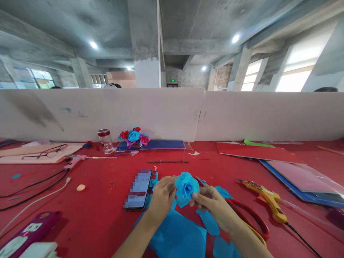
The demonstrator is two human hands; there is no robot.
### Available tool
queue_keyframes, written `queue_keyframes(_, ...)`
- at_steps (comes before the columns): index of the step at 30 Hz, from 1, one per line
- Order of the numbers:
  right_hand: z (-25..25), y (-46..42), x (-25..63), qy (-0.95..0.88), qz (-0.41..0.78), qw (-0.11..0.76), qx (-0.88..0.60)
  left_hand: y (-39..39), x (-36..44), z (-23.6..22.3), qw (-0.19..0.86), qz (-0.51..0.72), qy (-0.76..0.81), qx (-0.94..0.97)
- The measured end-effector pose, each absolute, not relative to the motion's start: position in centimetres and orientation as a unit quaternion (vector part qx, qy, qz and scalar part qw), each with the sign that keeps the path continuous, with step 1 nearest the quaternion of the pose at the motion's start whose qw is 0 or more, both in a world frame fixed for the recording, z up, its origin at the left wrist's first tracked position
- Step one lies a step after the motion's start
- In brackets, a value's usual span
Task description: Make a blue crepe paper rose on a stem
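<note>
A blue paper flower with ruffled petals is held up between both hands over the red table. My left hand pinches its left edge, fingers closed. My right hand grips the lower right petal between thumb and fingers. Below lie a large blue paper sheet and cut blue petals. Red-handled scissors rest beside my right forearm, their blades partly hidden behind that hand. Left of my left hand lies a smartphone, its screen partly pixelated.
A yellow glue gun lies at right, near stacked coloured sheets. At left are a pink glue gun, cables, glasses and a purple power strip. A glass jar and a flower bunch stand by the white partition.
</note>
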State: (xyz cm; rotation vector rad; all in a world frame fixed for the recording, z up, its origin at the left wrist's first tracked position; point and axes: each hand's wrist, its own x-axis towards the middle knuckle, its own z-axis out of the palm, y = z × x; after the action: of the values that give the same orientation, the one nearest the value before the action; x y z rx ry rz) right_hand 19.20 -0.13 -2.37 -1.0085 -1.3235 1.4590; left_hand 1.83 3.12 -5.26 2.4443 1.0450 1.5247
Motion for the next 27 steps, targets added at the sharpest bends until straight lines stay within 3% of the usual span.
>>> queue_keyframes(8,-2.2,-0.1,19.3,-0.495,0.613,0.498,-0.362,3.5,1.6,-5.7,0.016,0.515,0.323,0.794)
queue_keyframes(17,-2.3,-0.3,18.9,-0.477,0.621,0.522,-0.337,2.7,2.2,-5.2,0.145,0.517,0.387,0.749)
queue_keyframes(27,-1.8,-0.8,18.1,-0.465,0.621,0.533,-0.338,2.4,3.2,-4.9,0.210,0.526,0.400,0.721)
